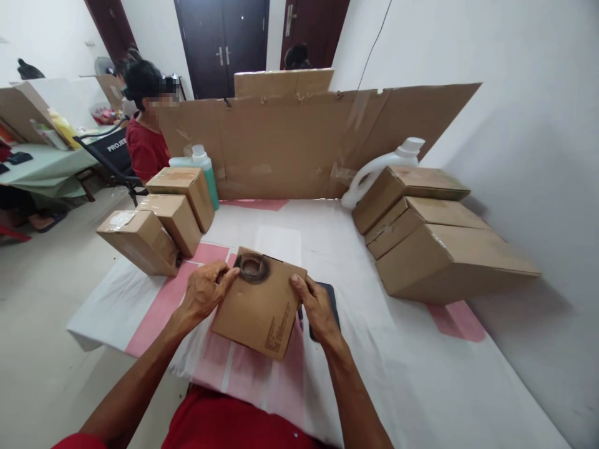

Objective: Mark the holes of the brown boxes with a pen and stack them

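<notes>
I hold a small brown cardboard box (259, 308) over the white and pink table cover (397, 349). My left hand (206, 292) grips its left edge, fingers reaching toward a roll of brown tape (253, 268) lying on the box's top corner. On the right edge my right hand (316, 305) presses the box. Partly hidden under that hand lies a dark flat phone (330, 298) on the table.
Three sealed boxes (159, 224) stand at the table's left, three bigger ones (430, 237) at the right by the wall. A green-filled bottle (206, 168) and a white jug (374, 171) stand before a cardboard screen (299, 143). Another person (145, 125) sits behind at left.
</notes>
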